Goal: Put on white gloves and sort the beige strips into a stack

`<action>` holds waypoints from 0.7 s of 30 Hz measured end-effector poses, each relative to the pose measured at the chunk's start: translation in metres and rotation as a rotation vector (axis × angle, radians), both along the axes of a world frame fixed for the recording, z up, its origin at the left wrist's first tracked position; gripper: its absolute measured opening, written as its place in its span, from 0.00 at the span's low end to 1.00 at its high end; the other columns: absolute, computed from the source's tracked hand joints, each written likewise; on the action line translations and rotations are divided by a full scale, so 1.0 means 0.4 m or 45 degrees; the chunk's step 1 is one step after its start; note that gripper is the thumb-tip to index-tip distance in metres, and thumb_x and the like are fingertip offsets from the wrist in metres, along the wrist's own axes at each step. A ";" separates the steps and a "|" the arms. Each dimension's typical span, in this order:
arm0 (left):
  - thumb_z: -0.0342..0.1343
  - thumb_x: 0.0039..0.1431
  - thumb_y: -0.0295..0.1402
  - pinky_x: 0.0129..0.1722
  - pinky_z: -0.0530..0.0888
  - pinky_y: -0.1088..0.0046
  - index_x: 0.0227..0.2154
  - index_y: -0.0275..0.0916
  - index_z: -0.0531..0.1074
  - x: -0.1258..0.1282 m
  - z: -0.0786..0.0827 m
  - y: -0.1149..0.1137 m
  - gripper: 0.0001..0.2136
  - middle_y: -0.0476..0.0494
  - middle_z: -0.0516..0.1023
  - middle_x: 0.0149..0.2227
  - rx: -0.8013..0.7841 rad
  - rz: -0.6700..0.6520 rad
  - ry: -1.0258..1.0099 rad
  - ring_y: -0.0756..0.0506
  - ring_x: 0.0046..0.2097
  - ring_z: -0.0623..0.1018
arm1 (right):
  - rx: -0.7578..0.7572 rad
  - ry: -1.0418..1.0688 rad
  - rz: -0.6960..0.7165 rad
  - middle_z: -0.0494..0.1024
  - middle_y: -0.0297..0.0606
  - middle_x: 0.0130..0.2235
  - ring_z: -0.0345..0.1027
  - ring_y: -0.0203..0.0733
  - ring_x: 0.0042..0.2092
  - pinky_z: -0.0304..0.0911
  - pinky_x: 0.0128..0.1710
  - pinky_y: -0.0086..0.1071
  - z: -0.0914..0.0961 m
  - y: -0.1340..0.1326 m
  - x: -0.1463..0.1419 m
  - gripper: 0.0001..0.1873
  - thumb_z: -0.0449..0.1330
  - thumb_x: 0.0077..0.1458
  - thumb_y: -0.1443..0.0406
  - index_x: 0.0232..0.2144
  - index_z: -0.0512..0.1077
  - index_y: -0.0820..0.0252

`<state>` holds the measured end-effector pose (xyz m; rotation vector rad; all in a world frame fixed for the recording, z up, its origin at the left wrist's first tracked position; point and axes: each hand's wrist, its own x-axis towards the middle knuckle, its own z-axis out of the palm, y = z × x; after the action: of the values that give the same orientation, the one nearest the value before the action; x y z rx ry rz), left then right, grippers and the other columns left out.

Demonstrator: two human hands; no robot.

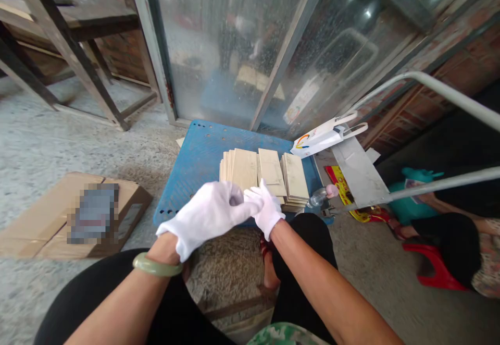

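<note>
- Head camera is looking down past a patterned garment edge (285, 334) and two knees in black trousers (300, 261), with both bare forearms reaching forward.
- Left wrist is wearing a pale green bangle (156, 267).
- Left hand (209, 214), in a white glove, is curling its fingers toward the right hand, the fingertips pinching the glove fabric at the right hand's fingers.
- Right hand (267, 209), also in a white glove, is meeting the left above the concrete floor (35, 142); its fingers are lying together and are closing on nothing but the left hand's grip.
- Both hands are hovering just in front of the near edge of a low blue table (195, 162), not touching it.
- Wooden slats (269, 170), pale and thin, are sitting in three neat stacks on the table, just beyond the hands.
- A flattened cardboard box (47, 214) is lying on the floor to the left.
- A small bottle with a pink cap (324, 195) is lying at the table's right corner, beside a grey metal plate (357, 170).
- Another person is sitting on a red stool (433, 267) at the right, partly out of view.
- A white paper bag (320, 136) is resting beyond the slats.
- A dusty glass-fronted cabinet (242, 37) is standing behind the table, with a wooden frame (74, 27) at far left.
</note>
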<state>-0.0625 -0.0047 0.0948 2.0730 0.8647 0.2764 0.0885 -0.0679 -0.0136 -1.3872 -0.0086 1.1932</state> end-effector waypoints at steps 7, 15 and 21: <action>0.51 0.53 0.55 0.28 0.66 0.73 0.22 0.38 0.72 0.048 -0.086 -0.113 0.23 0.45 0.69 0.20 0.158 -0.240 0.239 0.46 0.26 0.72 | 0.186 0.138 -0.164 0.69 0.44 0.55 0.68 0.44 0.52 0.62 0.53 0.41 0.060 -0.005 -0.013 0.27 0.51 0.57 0.45 0.51 0.63 0.54; 0.45 0.61 0.42 0.32 0.67 0.70 0.29 0.36 0.70 0.066 -0.120 -0.164 0.15 0.39 0.74 0.30 0.311 -0.401 0.236 0.43 0.31 0.74 | 0.057 0.246 -0.200 0.61 0.44 0.61 0.63 0.41 0.57 0.61 0.54 0.35 0.087 -0.046 0.004 0.30 0.53 0.58 0.47 0.57 0.56 0.54; 0.45 0.59 0.37 0.31 0.65 0.69 0.25 0.38 0.67 0.063 -0.136 -0.268 0.12 0.41 0.74 0.27 0.278 -0.302 0.199 0.44 0.29 0.73 | 0.048 0.200 -0.125 0.53 0.41 0.65 0.55 0.42 0.62 0.54 0.58 0.38 0.113 -0.110 -0.010 0.36 0.51 0.56 0.43 0.61 0.53 0.50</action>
<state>-0.0374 -0.1118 0.0404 2.4015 0.6949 0.0832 0.0844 -0.1118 0.0314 -1.2440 0.1450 1.2103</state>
